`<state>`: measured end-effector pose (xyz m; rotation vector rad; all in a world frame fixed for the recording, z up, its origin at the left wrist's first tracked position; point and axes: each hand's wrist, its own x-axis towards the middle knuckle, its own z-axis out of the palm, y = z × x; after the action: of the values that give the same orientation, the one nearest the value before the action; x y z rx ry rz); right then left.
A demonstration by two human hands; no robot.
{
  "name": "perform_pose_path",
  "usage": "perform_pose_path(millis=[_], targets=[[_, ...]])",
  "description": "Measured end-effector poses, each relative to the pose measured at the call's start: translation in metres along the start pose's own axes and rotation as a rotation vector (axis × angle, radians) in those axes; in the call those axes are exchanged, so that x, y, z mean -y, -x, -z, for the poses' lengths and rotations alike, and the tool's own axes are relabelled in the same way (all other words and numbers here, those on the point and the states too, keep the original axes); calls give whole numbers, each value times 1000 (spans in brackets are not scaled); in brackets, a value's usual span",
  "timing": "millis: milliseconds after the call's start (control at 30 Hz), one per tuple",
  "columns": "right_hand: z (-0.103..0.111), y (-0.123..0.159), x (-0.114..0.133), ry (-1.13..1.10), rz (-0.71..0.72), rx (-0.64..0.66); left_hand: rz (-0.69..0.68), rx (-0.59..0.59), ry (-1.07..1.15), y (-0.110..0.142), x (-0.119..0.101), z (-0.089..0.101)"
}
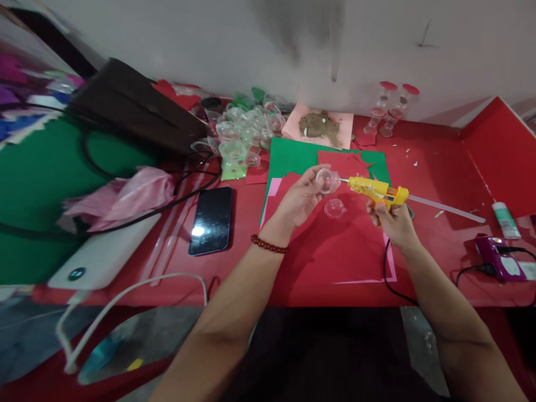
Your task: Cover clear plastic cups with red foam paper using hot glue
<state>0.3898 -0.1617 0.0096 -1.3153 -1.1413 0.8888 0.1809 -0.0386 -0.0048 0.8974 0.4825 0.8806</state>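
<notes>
Between its thumb and fingers my left hand (305,194) holds a small clear plastic cup (327,182). My right hand (392,222) is wrapped round the handle of a yellow hot glue gun (372,188), whose metal nozzle meets or nearly meets the cup's right side. A long translucent glue stick (448,209) sticks out of the gun's back end. Just below the cup, a clear plastic lid (335,209) lies on red paper (330,251). The black cord of the gun hangs down beside my right wrist.
Clear cups (247,131) are heaped at the back left, beside brown sand (318,126) on pink paper. Two hourglass-shaped cup stacks (387,109) stand at the back right. A phone (211,220) lies left; a purple power socket (499,257) and glue tube (505,219) lie right.
</notes>
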Motion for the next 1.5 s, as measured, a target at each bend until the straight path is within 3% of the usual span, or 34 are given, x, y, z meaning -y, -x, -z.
perform_pose_path(millis=[1100,1500], targets=[[-4,-1,-5,14,3,23,-14,-20,8,0,-1,1],[-3,-2,-2,37,-22,-43,-16,-10,12,2,-4,-1]])
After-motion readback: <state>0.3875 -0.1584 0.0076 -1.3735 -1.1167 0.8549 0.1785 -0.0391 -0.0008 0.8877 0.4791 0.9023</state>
